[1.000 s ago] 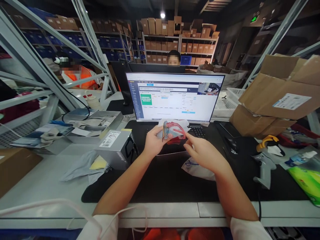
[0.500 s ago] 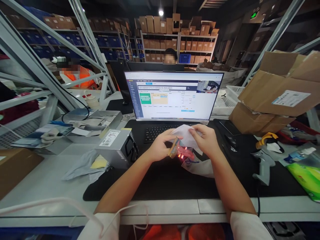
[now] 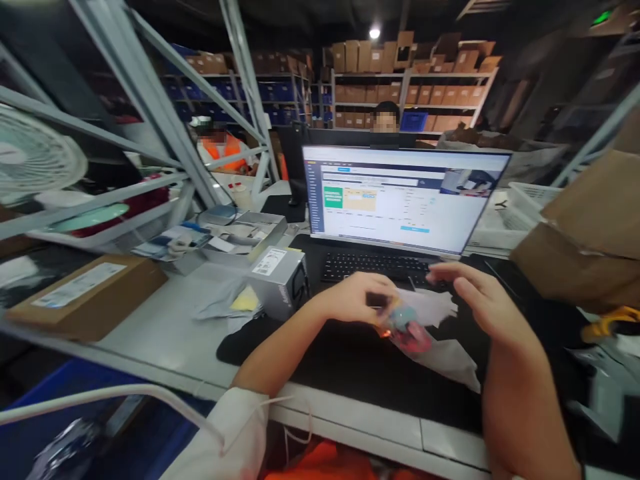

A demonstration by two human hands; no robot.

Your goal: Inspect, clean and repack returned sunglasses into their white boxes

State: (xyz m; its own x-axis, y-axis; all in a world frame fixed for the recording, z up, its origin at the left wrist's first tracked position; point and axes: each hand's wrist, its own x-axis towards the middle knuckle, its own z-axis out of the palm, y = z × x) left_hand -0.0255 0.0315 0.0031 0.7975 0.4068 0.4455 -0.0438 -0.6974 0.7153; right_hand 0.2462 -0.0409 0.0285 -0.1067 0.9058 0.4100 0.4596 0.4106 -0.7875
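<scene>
My left hand (image 3: 361, 297) is closed on a small colourful item (image 3: 406, 325), pink and blue-green with an orange glow, blurred by motion. White wrapping (image 3: 429, 305) lies against the item's far side, and a second whitish piece (image 3: 456, 362) spreads on the black mat (image 3: 350, 373) below it. To the right of the wrapping, my right hand (image 3: 477, 293) is raised with its fingers apart and nothing in them. The keyboard (image 3: 350, 267) is just beyond my left hand, in front of the lit monitor (image 3: 390, 213).
A grey box (image 3: 280, 283) stands left of the keyboard, beside crumpled grey wrapping (image 3: 220, 303). Farther left lies a cardboard box (image 3: 87, 297). Cartons (image 3: 565, 273) and a blurred scanner (image 3: 605, 393) are on the right. A person in an orange vest (image 3: 227, 152) is beyond the frame bars.
The view has swung left. My right hand has let go of the white wrapping and moved away to the right, its fingers opening. My left hand still holds the colourful item.
</scene>
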